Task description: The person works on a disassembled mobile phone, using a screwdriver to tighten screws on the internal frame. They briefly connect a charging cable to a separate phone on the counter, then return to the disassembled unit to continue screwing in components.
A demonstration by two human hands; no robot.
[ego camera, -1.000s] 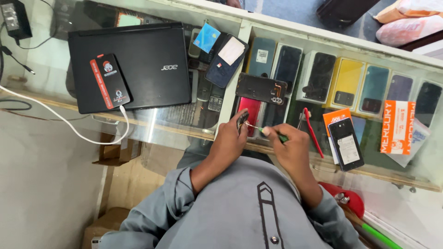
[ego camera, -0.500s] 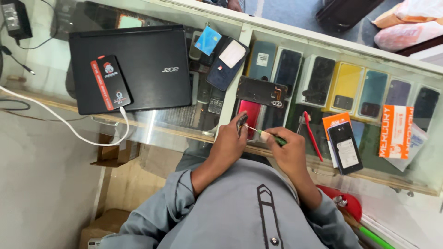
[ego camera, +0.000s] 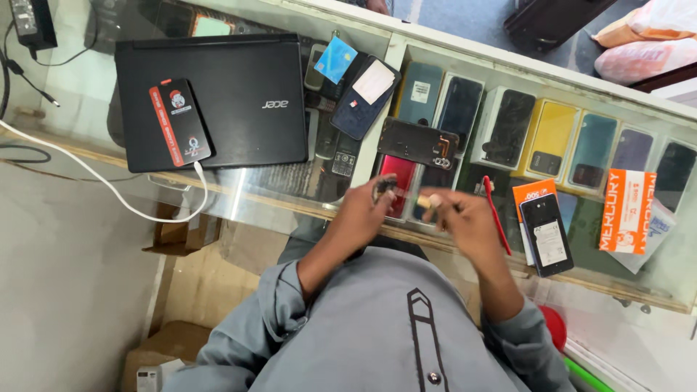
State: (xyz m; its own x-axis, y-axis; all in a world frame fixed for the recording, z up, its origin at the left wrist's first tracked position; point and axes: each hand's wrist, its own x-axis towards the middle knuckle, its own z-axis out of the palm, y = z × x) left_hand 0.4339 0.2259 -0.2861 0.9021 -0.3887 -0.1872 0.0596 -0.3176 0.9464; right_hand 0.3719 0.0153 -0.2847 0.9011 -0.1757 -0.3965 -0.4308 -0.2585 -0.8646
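Your left hand (ego camera: 363, 210) pinches a small dark part (ego camera: 383, 189) while your right hand (ego camera: 465, 221) grips a thin tool (ego camera: 425, 202), the two hands close together at the near edge of the glass bench (ego camera: 247, 181). An opened phone back (ego camera: 417, 143) lies just beyond them. A red pen (ego camera: 496, 214) sits beside your right hand. A closed black laptop (ego camera: 232, 101) rests toward the left end, a phone (ego camera: 180, 122) atop it.
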